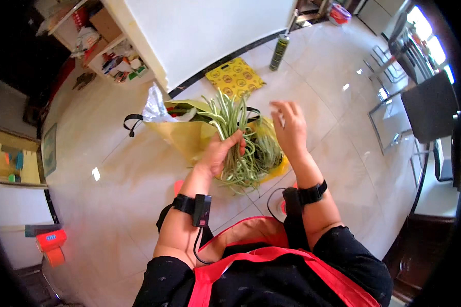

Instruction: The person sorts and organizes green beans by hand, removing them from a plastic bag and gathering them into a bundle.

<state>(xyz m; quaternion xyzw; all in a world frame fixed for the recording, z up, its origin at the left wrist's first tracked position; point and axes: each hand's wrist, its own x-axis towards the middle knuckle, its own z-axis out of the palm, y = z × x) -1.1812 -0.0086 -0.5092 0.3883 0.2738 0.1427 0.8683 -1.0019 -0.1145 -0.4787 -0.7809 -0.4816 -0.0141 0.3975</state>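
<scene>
My left hand point(224, 151) is closed around a bundle of long, thin green vegetable stems point(230, 115), possibly garlic scapes or long beans, whose curling ends hang below my fist. My right hand point(292, 122) is raised to the right of the bundle, fingers bent and apart, holding nothing that I can see. Beneath and between the hands, an opened yellow plastic bag point(280, 170) on the floor holds more greens. Just left of it stands a yellow carrier bag point(180, 134) with black handles, with silvery wrapping point(155, 105) and other items at its mouth.
A yellow patterned flat scale point(234, 76) lies by the white wall. Beyond it stands a dark green cylinder point(279, 51) with a rod. Shelves point(128, 65) with small goods are at upper left, dark chairs point(430, 107) at right, and an orange-red box point(51, 240) at lower left.
</scene>
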